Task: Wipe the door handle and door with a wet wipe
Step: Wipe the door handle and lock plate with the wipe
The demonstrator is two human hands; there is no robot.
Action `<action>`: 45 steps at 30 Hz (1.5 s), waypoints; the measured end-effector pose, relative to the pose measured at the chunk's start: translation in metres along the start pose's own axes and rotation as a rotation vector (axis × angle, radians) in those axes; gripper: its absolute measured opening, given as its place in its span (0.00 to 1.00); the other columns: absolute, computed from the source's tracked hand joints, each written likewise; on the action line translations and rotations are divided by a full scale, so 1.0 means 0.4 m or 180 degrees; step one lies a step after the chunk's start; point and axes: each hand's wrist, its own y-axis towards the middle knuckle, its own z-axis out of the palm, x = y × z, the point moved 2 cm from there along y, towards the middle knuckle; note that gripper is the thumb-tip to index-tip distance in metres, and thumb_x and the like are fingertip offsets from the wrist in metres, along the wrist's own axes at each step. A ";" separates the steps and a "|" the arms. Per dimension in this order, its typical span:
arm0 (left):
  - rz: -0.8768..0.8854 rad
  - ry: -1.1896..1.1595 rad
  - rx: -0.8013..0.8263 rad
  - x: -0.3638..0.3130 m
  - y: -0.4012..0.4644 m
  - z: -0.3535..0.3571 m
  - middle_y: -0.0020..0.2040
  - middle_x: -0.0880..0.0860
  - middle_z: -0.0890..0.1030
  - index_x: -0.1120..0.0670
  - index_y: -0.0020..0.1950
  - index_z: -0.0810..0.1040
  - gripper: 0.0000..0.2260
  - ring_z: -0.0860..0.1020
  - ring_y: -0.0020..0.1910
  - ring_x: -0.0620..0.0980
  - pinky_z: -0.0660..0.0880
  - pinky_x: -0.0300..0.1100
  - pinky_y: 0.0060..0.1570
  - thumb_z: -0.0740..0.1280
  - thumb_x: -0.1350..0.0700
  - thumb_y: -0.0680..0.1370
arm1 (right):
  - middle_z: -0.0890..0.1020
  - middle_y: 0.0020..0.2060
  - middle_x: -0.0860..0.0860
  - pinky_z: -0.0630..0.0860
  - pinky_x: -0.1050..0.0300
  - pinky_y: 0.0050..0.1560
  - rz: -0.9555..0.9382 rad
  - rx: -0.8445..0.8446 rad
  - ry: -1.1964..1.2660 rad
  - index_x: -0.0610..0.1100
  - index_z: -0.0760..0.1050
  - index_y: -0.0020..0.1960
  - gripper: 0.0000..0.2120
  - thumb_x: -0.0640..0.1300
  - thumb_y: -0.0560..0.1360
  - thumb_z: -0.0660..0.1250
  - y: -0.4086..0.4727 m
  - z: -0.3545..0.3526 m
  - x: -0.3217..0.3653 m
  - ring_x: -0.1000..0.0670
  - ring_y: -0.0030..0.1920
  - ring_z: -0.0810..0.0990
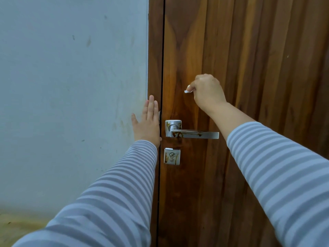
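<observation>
Meanwhile right hand (207, 91) grips wet wipe (187, 91) against door (249, 68); left hand (148, 122) flat.

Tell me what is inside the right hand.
The right hand is curled round a white wet wipe, held against the wooden door above the handle. Only a small white end shows beside the fingers; the rest is covered by the hand.

Your door (258, 59) panel is open above and right of the right hand (207, 91). Below it the door handle (194, 134) juts across, lock plate (172, 156) under it. Your left hand (148, 122) blocks the frame (155, 50) edge beside the handle.
</observation>
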 end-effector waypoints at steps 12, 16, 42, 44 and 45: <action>0.0011 -0.0008 0.0009 0.000 -0.004 -0.006 0.76 0.56 0.26 0.59 0.76 0.29 0.56 0.34 0.77 0.54 0.55 0.61 0.73 0.72 0.41 0.73 | 0.82 0.48 0.46 0.79 0.48 0.52 0.0061 0.0673 0.0009 0.44 0.83 0.51 0.10 0.35 0.73 0.68 -0.065 0.021 -0.017 0.45 0.50 0.80; 0.0012 -0.0032 0.0019 0.000 -0.004 -0.007 0.76 0.56 0.26 0.58 0.76 0.29 0.56 0.34 0.77 0.54 0.54 0.61 0.73 0.72 0.41 0.73 | 0.81 0.51 0.44 0.78 0.48 0.54 0.0064 0.0991 -0.0063 0.43 0.83 0.52 0.10 0.35 0.74 0.67 -0.081 0.011 -0.010 0.44 0.52 0.80; 0.0301 -0.0231 -0.0286 0.027 -0.001 0.015 0.76 0.54 0.28 0.57 0.76 0.29 0.54 0.33 0.77 0.52 0.43 0.67 0.71 0.68 0.37 0.74 | 0.79 0.51 0.47 0.77 0.54 0.53 -0.1191 0.1288 -0.0408 0.44 0.80 0.56 0.10 0.37 0.76 0.65 -0.055 0.089 0.156 0.48 0.52 0.78; 0.0299 -0.0218 -0.0282 0.029 -0.002 0.014 0.77 0.54 0.28 0.57 0.76 0.29 0.54 0.33 0.77 0.52 0.43 0.67 0.71 0.68 0.37 0.74 | 0.79 0.51 0.47 0.77 0.55 0.50 -0.1308 0.1309 -0.0548 0.43 0.79 0.56 0.10 0.39 0.76 0.65 -0.062 0.081 0.157 0.48 0.51 0.78; 0.0296 -0.0216 -0.0276 0.029 -0.003 0.015 0.77 0.54 0.28 0.57 0.76 0.29 0.54 0.33 0.77 0.52 0.43 0.67 0.71 0.68 0.37 0.74 | 0.79 0.50 0.47 0.77 0.55 0.48 -0.1385 0.1294 -0.0643 0.43 0.78 0.57 0.10 0.39 0.76 0.64 -0.067 0.076 0.157 0.48 0.51 0.78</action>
